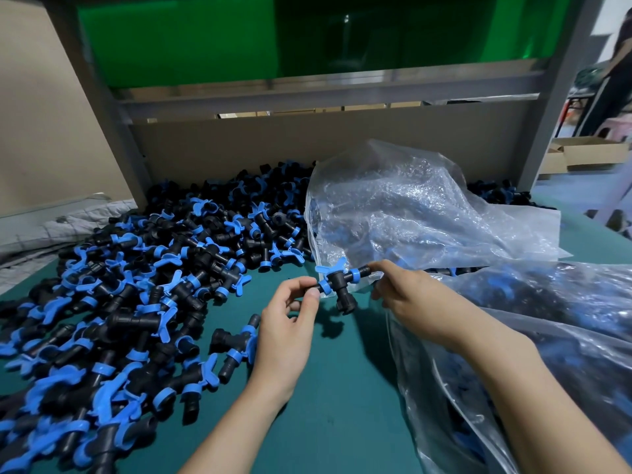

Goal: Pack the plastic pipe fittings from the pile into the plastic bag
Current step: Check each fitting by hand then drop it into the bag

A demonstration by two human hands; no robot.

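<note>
Both hands, left (290, 313) and right (407, 295), pinch one fitting (342, 285) just beside the part-filled bag (427, 213), while a large pile (154, 285) remains unpacked.

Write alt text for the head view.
The left hand and right hand each pinch one end of a black T-shaped plastic pipe fitting with blue clips, held over a teal table beside a crumpled clear plastic bag. A big pile of like fittings lies left; a second, filled clear bag lies right.
</note>
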